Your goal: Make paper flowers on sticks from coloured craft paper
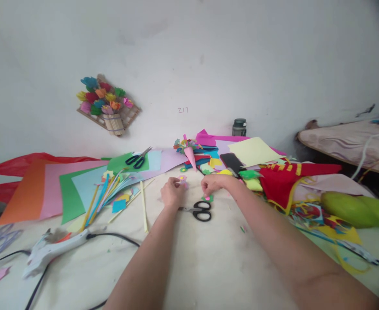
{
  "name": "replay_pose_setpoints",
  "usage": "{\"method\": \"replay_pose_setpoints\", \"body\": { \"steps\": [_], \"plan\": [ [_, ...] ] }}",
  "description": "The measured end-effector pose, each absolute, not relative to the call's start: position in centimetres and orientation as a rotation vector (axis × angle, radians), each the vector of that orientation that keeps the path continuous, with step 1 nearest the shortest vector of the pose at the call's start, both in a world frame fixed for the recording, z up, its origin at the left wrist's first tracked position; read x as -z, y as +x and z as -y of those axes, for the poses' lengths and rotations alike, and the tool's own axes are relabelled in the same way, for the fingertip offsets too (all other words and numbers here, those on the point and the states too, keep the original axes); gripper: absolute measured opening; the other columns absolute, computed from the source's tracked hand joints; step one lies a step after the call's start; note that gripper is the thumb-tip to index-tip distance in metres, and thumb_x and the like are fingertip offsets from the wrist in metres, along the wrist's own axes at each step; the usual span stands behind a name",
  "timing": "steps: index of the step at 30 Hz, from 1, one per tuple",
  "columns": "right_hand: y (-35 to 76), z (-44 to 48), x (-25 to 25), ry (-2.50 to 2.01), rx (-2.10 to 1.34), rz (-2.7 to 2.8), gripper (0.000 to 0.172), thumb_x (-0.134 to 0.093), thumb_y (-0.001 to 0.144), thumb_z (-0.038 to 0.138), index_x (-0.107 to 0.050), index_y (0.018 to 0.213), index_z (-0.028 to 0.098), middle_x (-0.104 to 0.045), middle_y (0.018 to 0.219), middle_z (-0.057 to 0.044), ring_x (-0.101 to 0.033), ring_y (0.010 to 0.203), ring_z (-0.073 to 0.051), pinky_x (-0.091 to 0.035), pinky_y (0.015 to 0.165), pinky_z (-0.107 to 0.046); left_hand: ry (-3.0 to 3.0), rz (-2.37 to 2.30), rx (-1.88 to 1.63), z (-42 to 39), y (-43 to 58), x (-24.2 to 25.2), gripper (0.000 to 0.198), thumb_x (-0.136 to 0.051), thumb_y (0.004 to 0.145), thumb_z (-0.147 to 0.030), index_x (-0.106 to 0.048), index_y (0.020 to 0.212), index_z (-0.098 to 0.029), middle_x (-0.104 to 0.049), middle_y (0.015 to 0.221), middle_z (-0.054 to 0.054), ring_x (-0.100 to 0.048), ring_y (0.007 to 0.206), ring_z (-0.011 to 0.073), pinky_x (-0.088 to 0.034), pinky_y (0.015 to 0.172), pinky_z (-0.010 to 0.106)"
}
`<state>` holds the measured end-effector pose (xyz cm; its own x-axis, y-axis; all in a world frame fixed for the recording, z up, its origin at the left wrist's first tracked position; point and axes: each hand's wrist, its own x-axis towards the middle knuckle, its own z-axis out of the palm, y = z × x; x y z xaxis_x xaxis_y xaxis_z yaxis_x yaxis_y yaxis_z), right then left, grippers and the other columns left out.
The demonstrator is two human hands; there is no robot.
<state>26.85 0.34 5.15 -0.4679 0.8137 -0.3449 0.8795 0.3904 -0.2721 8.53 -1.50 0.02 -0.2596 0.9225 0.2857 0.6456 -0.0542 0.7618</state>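
Note:
My left hand [172, 192] is curled with its fingertips pinched on a small pale pink paper piece [183, 183]. My right hand [212, 184] is also curled, its fingers pinched close together; what they hold is too small to name. A small green and pink paper flower [208, 198] lies just under my right hand. Black-handled scissors [200, 211] rest shut on the white surface between my wrists. A pink paper cone with paper flowers [189, 153] lies just beyond both hands.
Coloured paper sheets [66, 185] fan out at left, with second scissors [138, 159] on them and paper sticks [103, 196]. A white glue gun [52, 249] with black cable lies front left. A phone [232, 162], red fabric [284, 181] and a green object [357, 210] sit right.

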Motion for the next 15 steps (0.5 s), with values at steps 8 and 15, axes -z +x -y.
{"method": "replay_pose_setpoints", "body": {
  "steps": [8,15],
  "plan": [
    [27.5,0.3,-6.0,1.610,0.736,-2.529,0.018,-0.066,0.061,0.023,-0.067,0.077,0.015,-0.064,0.071,-0.001,-0.054,0.066,-0.012,-0.035,0.051,-0.018,1.643,-2.007,-0.892,1.3,7.2,-0.8,0.025,-0.063,0.063,-0.037,-0.064,0.083,-0.022,-0.068,0.084,0.004,-0.060,0.082,0.0211,-0.038,0.063,0.027],
    [27.7,-0.4,-6.2,2.120,1.126,-2.771,0.006,-0.061,0.064,0.018,-0.059,0.061,0.013,-0.052,0.045,0.003,-0.046,0.041,-0.007,-0.032,0.040,-0.018,1.636,-1.986,-0.676,1.0,6.0,-1.8,0.016,-0.066,0.058,-0.034,-0.064,0.071,-0.023,-0.069,0.077,0.003,-0.060,0.085,0.0230,-0.038,0.067,0.029]
  ]
}}
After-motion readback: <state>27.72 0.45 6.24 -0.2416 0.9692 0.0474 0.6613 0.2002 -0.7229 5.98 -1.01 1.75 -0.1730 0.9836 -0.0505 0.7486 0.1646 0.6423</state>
